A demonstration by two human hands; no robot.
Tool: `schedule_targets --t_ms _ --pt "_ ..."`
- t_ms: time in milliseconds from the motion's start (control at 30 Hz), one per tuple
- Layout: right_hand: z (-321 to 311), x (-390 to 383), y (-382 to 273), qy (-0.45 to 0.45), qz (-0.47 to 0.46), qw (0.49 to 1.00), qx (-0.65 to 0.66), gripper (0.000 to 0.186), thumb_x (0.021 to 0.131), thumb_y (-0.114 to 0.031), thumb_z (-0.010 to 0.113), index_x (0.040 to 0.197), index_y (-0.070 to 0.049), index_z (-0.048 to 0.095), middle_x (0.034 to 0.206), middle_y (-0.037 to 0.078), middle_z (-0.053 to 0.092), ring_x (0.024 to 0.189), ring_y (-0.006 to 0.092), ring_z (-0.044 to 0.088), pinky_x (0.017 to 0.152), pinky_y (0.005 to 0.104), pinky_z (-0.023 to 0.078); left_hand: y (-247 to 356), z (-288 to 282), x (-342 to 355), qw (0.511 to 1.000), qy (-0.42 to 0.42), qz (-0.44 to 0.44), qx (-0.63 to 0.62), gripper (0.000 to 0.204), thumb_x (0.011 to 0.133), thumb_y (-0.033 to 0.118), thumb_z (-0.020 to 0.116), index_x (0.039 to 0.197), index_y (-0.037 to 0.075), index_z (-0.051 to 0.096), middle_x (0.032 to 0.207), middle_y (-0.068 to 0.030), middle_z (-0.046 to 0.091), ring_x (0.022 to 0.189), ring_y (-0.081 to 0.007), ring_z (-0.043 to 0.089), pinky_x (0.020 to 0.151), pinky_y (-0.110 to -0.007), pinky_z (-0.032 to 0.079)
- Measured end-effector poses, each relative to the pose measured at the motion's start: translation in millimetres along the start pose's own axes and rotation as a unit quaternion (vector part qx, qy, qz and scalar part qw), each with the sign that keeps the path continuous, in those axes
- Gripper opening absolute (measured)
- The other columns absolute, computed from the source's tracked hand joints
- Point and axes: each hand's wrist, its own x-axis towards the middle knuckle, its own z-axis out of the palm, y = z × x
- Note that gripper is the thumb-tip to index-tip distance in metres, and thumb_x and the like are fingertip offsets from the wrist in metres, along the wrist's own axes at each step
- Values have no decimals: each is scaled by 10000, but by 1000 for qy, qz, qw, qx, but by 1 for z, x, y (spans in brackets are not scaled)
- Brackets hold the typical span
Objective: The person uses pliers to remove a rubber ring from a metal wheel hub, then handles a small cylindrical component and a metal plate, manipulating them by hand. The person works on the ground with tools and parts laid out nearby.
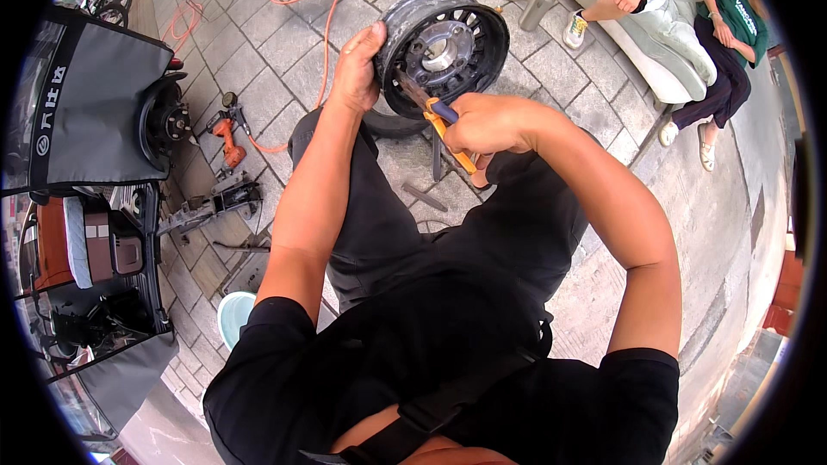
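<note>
A dark, worn wheel rim (481, 47) with a silver hub at its centre is held up in front of my knees, tilted toward me. My left hand (357, 69) grips its left edge, thumb over the lip. My right hand (495, 125) is closed around pliers (437, 117) with orange and dark blue handles. Their jaws point up and left, at the rim's lower left part; whether they bite on anything I cannot tell. Under the rim, a black tyre (392, 124) shows in part. Two flat metal bars (425, 197) are below, between my legs.
To the left are an orange power tool (227, 143), a floor jack (226, 198), a pale blue bucket (233, 317) and a grey-covered vehicle (103, 103). An orange hose (331, 43) curls across the paving. People sit on a pale sofa (642, 56) at upper right, near a metal flask (538, 7).
</note>
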Motion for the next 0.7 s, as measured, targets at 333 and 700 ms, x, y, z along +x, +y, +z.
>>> schedule_targets --t_ms 333,700 --pt "7 19 25 -4 -22 999 36 258 899 -191 629 1091 -20 609 947 126 642 813 264 654 696 613 579 3 -2 0 999 -14 -23 28 352 1034 330 689 1149 -2 708 1050 -93 755 915 -192 719 822 -348 586" --pt "40 34 42 55 -51 977 200 164 861 -140 674 944 -20 599 765 41 517 552 155 467 494 358 393 0 -5 1 998 5 -11 53 361 1030 317 696 1187 -9 688 1060 -94 747 942 -195 713 855 -356 578"
